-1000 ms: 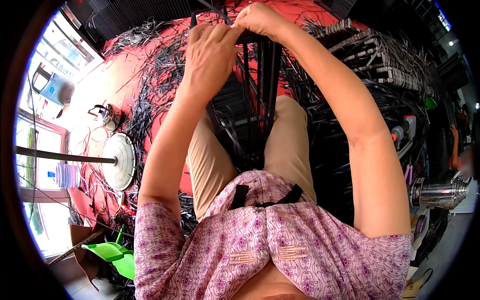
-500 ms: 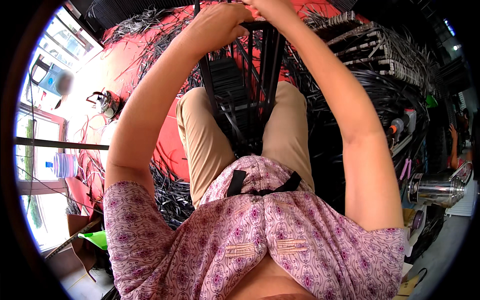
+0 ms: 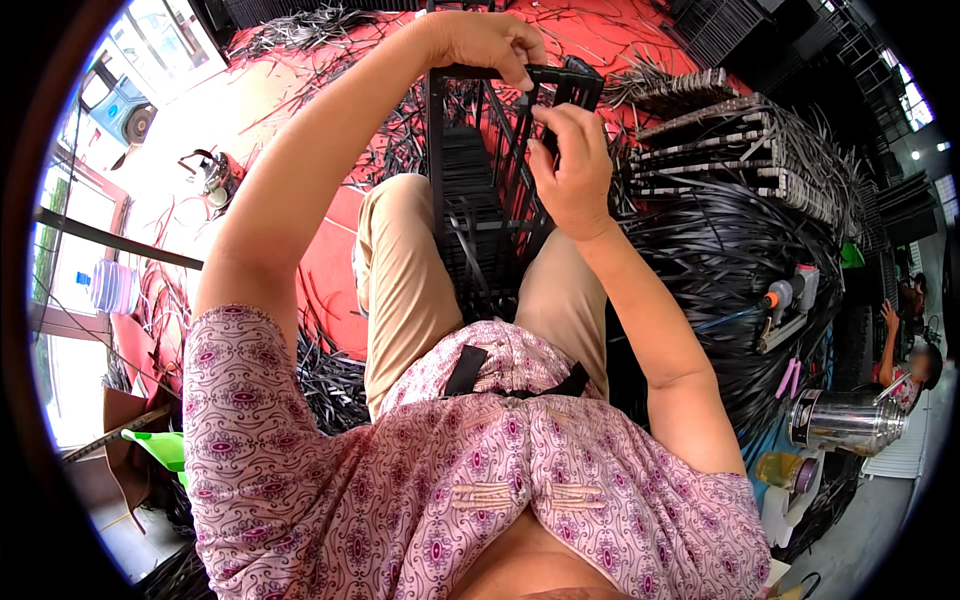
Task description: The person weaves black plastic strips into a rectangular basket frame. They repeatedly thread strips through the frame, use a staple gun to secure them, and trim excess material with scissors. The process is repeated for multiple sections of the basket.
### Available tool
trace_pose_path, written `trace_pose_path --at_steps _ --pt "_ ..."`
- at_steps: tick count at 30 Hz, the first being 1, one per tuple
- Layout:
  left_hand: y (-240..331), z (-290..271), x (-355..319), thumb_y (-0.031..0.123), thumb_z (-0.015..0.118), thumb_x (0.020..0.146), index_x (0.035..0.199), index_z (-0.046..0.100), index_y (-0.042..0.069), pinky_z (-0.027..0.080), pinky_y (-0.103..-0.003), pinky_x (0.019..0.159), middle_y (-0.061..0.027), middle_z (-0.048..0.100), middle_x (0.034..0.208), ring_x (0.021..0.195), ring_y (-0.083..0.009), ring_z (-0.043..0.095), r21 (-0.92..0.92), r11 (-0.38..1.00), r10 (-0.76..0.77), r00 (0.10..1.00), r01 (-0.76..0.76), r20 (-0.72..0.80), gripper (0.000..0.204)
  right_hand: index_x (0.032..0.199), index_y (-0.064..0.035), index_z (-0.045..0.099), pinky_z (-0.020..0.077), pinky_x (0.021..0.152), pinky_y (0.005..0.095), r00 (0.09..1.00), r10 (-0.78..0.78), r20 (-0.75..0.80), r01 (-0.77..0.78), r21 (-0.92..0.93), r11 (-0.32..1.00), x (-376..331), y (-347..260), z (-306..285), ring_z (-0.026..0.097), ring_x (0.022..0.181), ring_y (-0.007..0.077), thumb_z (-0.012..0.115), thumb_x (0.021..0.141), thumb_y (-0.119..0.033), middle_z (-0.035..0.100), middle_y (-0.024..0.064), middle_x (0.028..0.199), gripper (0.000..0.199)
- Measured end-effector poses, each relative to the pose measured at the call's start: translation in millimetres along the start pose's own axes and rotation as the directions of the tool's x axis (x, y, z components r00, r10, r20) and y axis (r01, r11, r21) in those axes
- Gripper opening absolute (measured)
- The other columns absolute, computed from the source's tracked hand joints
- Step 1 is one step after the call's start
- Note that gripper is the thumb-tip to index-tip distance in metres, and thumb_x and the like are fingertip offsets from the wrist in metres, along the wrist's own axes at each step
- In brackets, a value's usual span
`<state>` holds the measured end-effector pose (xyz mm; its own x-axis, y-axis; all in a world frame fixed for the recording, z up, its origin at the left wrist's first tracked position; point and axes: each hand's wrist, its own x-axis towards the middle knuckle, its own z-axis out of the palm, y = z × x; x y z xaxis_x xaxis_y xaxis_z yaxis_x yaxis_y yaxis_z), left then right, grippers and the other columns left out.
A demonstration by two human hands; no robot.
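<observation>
A tall black frame with black plastic strips (image 3: 468, 165) stands upright between my knees. My left hand (image 3: 490, 45) reaches over its top bar, fingers bent down and pinching a narrow black strip at the upper edge. Lower and to the right, my right hand (image 3: 578, 170) is raised beside the frame's upper right corner. Its thumb and forefinger are bent toward the strip with a gap between them, and I see nothing held there. Woven strip rows fill the lower inside of the frame.
Loose black strips (image 3: 700, 220) lie heaped at the right beside a stack of woven panels (image 3: 720, 150). A power tool (image 3: 785, 292), pink-handled scissors (image 3: 788, 378) and a steel flask (image 3: 845, 420) are nearer. At the left are a kettle (image 3: 215, 178) and a water bottle (image 3: 112, 286).
My right hand has come down and nearer from beyond the top bar to the frame's right side. My left hand has moved right along the top. The frame appears further right.
</observation>
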<state>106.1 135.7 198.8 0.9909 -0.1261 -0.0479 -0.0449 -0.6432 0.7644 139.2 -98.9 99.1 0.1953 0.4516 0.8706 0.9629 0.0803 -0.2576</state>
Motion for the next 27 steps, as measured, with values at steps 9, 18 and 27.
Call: trace_pose_path --at_steps 9,18,27 --pt "-2.9 -1.1 -1.2 0.011 0.081 0.08 0.112 0.07 0.001 0.049 -0.024 0.077 0.0006 0.069 0.089 0.081 -0.0066 0.062 -0.176 0.984 0.012 0.996 0.003 0.085 0.035 0.106 -0.011 0.072 0.053 0.077 0.0368 0.952 -0.295 0.081 0.303 -0.116 0.946 8.3 21.2 4.5 0.062 0.092 0.0251 0.072 0.071 0.006 0.062 0.0065 0.106 0.038" --pt "-2.9 2.6 -2.7 0.007 0.078 0.081 0.113 0.069 -0.002 0.052 -0.024 0.081 -0.0024 0.071 0.091 0.085 -0.0084 0.065 -0.21 0.978 0.015 0.997 -0.001 0.069 0.035 0.107 -0.011 0.071 0.0512 0.083 0.0388 0.916 -0.338 0.217 0.366 -0.104 0.925 31.2 6.0 -7.9 0.062 0.103 0.0257 0.075 0.071 -0.002 0.064 0.0053 0.111 0.037" --pt "-10.0 3.1 -4.9 0.02 0.072 0.094 0.116 0.069 0.0 0.051 -0.025 0.082 -0.0015 0.071 0.094 0.087 -0.0086 0.064 -0.228 0.973 -0.015 0.996 0.034 0.083 0.03 0.098 -0.009 0.069 0.0512 0.081 0.0405 0.883 -0.451 0.131 0.432 0.149 0.89 35.2 -6.2 1.6 0.065 0.095 0.0281 0.076 0.079 -0.009 0.068 0.0064 0.097 0.02"
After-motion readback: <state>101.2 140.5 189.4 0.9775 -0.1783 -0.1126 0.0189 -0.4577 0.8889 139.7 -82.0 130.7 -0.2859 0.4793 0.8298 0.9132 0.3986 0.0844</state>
